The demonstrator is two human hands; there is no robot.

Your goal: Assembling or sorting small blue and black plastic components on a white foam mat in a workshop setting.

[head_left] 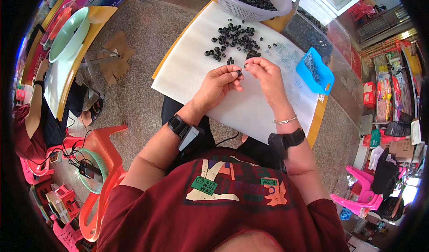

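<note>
My left hand [220, 83] pinches a small black ring [239, 73] between thumb and fingers above a white foam sheet [196, 68]. My right hand [264, 75] is close beside it, fingertips pinched together on something too small to make out. Just beyond both hands lies a loose pile of several black rings [234, 39] on the sheet. A scatter of tiny grey metal parts [283, 53] lies to the right of the pile.
A white mesh basket [272, 6] full of black rings stands at the table's far edge. A blue scoop [315, 71] with metal parts lies at right. An orange plastic chair [105, 162] is at my left. Another person [31, 118] sits at a table with a green basin [67, 35].
</note>
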